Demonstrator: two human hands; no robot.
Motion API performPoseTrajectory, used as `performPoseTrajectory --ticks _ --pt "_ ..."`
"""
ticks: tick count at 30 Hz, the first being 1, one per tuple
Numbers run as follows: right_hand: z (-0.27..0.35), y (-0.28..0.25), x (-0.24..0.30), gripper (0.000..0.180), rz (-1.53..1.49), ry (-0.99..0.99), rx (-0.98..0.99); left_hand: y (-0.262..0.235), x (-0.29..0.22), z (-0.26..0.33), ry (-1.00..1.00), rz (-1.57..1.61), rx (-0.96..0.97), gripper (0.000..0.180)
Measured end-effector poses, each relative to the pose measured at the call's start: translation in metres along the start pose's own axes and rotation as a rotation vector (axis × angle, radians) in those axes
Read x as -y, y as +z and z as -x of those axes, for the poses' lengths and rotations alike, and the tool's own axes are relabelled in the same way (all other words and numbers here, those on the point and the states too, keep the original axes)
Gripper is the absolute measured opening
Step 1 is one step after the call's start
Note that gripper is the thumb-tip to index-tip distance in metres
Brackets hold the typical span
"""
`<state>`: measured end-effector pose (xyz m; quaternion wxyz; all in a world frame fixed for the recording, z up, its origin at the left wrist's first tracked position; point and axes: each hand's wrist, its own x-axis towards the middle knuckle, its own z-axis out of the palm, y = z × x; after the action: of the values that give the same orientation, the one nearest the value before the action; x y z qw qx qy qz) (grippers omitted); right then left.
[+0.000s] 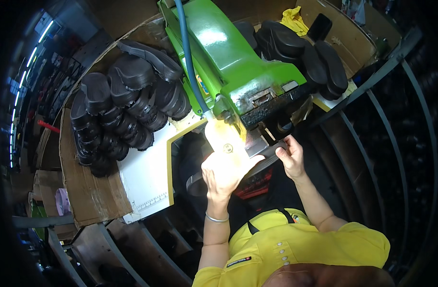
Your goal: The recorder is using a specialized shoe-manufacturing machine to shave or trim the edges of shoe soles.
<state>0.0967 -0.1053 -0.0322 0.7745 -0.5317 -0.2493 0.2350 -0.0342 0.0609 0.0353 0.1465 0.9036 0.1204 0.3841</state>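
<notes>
Hands clamp one black sole: left hand mid-length, right hand at its end. Green machine crowds just above both grips; open room lies below.

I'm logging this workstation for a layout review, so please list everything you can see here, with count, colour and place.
Machine: one, bright green, top centre, its dark head over the hands.
Hose: one, blue, running down the machine's left side.
Shoe sole: one, black, held under the machine head, lit by a bright lamp.
Pile of soles: many, black, left of the machine on cardboard.
Second pile of soles: several, black, right of the machine.
Cloth: one, yellow, top right.
Table: one, white with a yellow edge, centre left.
Bracelet: one, silver, left wrist.
Shirt: one, yellow, bottom.
Left hand: gripping the sole.
Right hand: fingers on the sole's right end.
</notes>
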Motion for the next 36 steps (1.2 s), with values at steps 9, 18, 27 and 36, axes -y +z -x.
performPoseTrajectory --ticks 9,18,27,36 --pt "0.003 0.022 0.013 0.029 0.1 0.021 0.099 -0.016 -0.004 0.02 -0.259 0.221 0.058 0.031" --pt "0.006 0.036 0.012 0.032 0.195 0.064 0.125 0.006 0.004 0.064 -0.511 0.388 -0.095 0.031" --pt "-0.002 0.03 0.02 0.041 0.422 -0.029 0.34 -0.002 -0.001 0.086 -0.211 -0.021 -0.188 0.047" --pt "-0.002 0.036 0.037 0.008 0.485 -0.087 0.343 -0.002 0.002 0.085 0.009 -0.018 0.032 0.048"
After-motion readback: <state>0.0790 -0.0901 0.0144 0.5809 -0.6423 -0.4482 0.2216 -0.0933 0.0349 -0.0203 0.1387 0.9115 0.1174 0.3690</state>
